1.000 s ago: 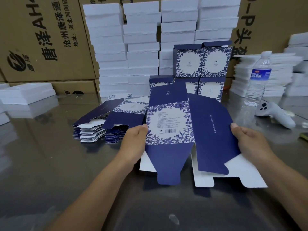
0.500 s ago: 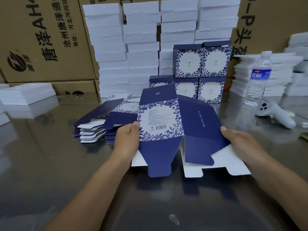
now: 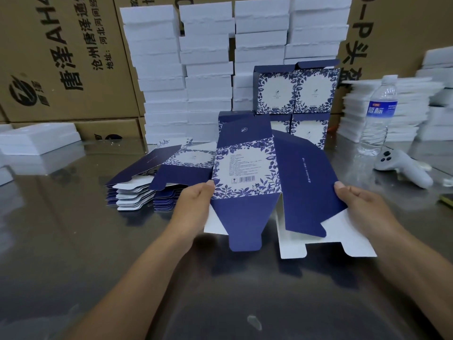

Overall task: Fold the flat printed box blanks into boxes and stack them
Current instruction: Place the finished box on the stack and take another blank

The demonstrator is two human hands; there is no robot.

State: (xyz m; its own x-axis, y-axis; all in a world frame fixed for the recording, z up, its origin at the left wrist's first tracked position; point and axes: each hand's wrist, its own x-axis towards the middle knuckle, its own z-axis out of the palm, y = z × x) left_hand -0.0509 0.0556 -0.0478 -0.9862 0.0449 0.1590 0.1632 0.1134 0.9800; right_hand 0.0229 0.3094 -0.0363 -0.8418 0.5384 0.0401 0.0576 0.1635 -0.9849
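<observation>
I hold one navy and white floral box blank [image 3: 247, 173] above the table, partly opened so its panels angle apart. My left hand [image 3: 196, 204] grips its left edge beside the barcode panel. My right hand [image 3: 360, 204] grips the right edge of the plain navy side panel. White inner flaps hang below. A pile of flat blanks [image 3: 147, 190] lies to the left, behind my left hand. Several folded floral boxes [image 3: 296, 92] stand stacked at the back centre.
The reflective metal table [image 3: 73, 241] spreads around. Tall stacks of white boxes [image 3: 203, 69] and brown cartons [image 3: 61, 57] line the back. A water bottle [image 3: 378, 114] and a white controller [image 3: 402, 168] sit at the right, with more white stacks [image 3: 404, 106] behind.
The blank first slid left and lower, then came back right and up. The navy side panel has swung outward, so the blank is spread wider than half a second ago.
</observation>
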